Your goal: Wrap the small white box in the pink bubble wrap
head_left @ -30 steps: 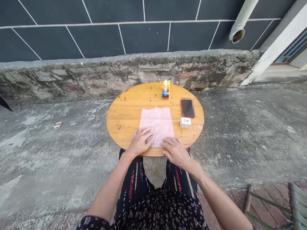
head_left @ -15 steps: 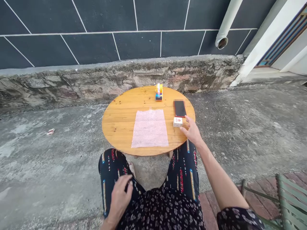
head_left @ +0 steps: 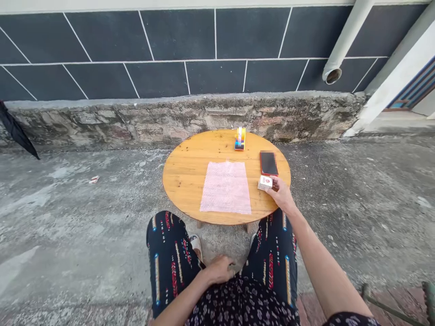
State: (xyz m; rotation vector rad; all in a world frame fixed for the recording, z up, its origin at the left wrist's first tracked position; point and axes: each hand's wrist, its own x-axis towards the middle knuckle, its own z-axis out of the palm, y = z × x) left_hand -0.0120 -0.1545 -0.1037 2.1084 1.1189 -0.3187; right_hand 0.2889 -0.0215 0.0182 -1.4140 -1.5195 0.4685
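Observation:
On the right side of the table, my right hand (head_left: 280,194) has its thumb and fingers on either side of a small white box (head_left: 264,182) with a red mark on top. The box looks slightly tilted. Just behind it lies a dark-screened phone (head_left: 268,163) with a red edge. To the left, a pale pink sheet that looks like bubble wrap (head_left: 226,188) is spread flat. My left hand (head_left: 221,270) is over my lap, away from the table; its fingers point right and are partly hidden and blurred.
The oval wooden table (head_left: 183,181) stands before my knees. A yellow and blue tape dispenser (head_left: 239,138) sits at its far edge. Beyond are a low stone base and a dark wall (head_left: 217,34) with a drainpipe (head_left: 343,43). Part of a green chair (head_left: 390,303) shows at lower right.
My right hand has closed on the small white box, which was standing beside its spread fingers. My left hand has moved right across my lap. The whole view has shifted.

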